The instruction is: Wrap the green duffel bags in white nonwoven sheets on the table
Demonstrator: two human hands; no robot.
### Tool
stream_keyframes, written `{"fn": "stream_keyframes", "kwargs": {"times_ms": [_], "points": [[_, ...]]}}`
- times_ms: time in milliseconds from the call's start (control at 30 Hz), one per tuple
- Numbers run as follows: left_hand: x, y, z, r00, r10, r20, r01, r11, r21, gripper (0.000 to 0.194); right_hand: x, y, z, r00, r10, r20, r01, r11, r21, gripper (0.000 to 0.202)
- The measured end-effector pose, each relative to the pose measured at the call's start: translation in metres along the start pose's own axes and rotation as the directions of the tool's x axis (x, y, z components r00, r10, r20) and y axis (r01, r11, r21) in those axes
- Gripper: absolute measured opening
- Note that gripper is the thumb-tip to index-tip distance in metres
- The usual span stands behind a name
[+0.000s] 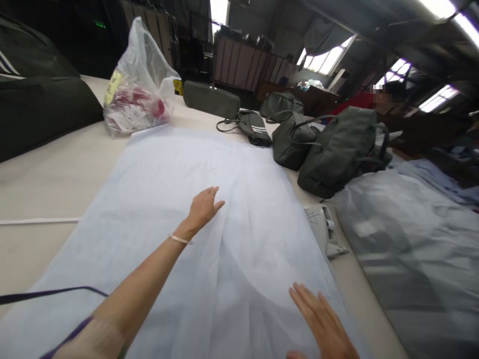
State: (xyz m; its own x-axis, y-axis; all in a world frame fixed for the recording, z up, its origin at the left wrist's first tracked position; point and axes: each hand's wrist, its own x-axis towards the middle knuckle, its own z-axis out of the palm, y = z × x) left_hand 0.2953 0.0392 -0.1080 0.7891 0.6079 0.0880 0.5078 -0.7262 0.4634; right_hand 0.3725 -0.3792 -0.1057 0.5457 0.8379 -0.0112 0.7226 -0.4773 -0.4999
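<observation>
Pale sheer fabric (179,199) spread flat on bench (48,179). Left hand (202,209) open, palm down mid-sheet; right hand (322,324) open near edge. Best smooth outward, light pressure, avoid bunching.

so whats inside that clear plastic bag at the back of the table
Through the plastic bag show red and white items and a yellow label; crumpled plastic blurs what they are.
</observation>
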Motion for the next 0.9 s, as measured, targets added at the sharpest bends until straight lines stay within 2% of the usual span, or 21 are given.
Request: {"fn": "stream_keyframes", "kwargs": {"times_ms": [33, 100, 167, 200, 300, 367, 400, 467, 567, 633, 733, 833, 900], "points": [[-0.031, -0.004, -0.005, 0.999, -0.039, 0.014, 0.04, 0.998, -0.039, 0.054, -0.01, 0.0, -0.013, 0.998, -0.015, -0.061, 0.01, 0.996, -0.084, 0.073], [-0.095, -0.012, -0.008, 0.992, -0.115, 0.059, 0.121, 0.986, -0.112, 0.061, -0.033, 0.005, -0.03, 0.975, 0.014, -0.223, -0.063, 0.975, -0.215, 0.08], [-0.159, -0.017, -0.003, 0.973, -0.192, 0.128, 0.215, 0.954, -0.208, 0.069, -0.059, 0.016, -0.033, 0.936, 0.084, -0.342, -0.183, 0.946, -0.267, 0.088], [-0.189, -0.018, 0.002, 0.951, -0.237, 0.2, 0.291, 0.905, -0.31, 0.073, -0.071, 0.022, -0.031, 0.926, 0.125, -0.356, -0.23, 0.935, -0.269, 0.091], [-0.264, -0.007, 0.011, 0.874, -0.292, 0.388, 0.456, 0.77, -0.447, 0.086, -0.098, 0.037, -0.014, 0.941, 0.231, -0.248, -0.288, 0.93, -0.229, 0.09], [-0.297, 0.005, 0.013, 0.837, -0.301, 0.458, 0.505, 0.748, -0.431, 0.09, -0.107, 0.037, 0.0, 0.944, 0.292, -0.153, -0.317, 0.933, -0.17, 0.084], [-0.308, 0.012, 0.013, 0.821, -0.304, 0.483, 0.519, 0.75, -0.41, 0.091, -0.109, 0.033, 0.007, 0.933, 0.336, -0.132, -0.352, 0.927, -0.132, 0.082], [-0.323, 0.024, 0.013, 0.8, -0.305, 0.517, 0.528, 0.767, -0.365, 0.089, -0.114, 0.022, 0.019, 0.881, 0.453, -0.137, -0.46, 0.887, -0.026, 0.08], [-0.331, 0.034, 0.021, 0.799, -0.283, 0.531, 0.497, 0.807, -0.318, 0.077, -0.124, 0.004, 0.034, 0.779, 0.614, -0.132, -0.584, 0.785, 0.205, 0.071], [-0.334, 0.035, 0.031, 0.803, -0.269, 0.532, 0.469, 0.836, -0.285, 0.067, -0.135, -0.005, 0.04, 0.743, 0.664, -0.086, -0.607, 0.723, 0.33, 0.057], [-0.338, 0.033, 0.045, 0.796, -0.246, 0.553, 0.44, 0.863, -0.248, 0.054, -0.145, -0.016, 0.044, 0.723, 0.69, -0.023, -0.633, 0.676, 0.377, 0.036], [-0.341, 0.03, 0.05, 0.829, -0.174, 0.532, 0.386, 0.866, -0.318, 0.037, -0.143, -0.036, 0.034, 0.727, 0.686, -0.036, -0.619, 0.677, 0.398, 0.036], [-0.344, 0.029, 0.048, 0.861, -0.164, 0.481, 0.364, 0.859, -0.359, 0.034, -0.137, -0.056, 0.02, 0.747, 0.664, -0.012, -0.557, 0.636, 0.534, 0.039]]}}
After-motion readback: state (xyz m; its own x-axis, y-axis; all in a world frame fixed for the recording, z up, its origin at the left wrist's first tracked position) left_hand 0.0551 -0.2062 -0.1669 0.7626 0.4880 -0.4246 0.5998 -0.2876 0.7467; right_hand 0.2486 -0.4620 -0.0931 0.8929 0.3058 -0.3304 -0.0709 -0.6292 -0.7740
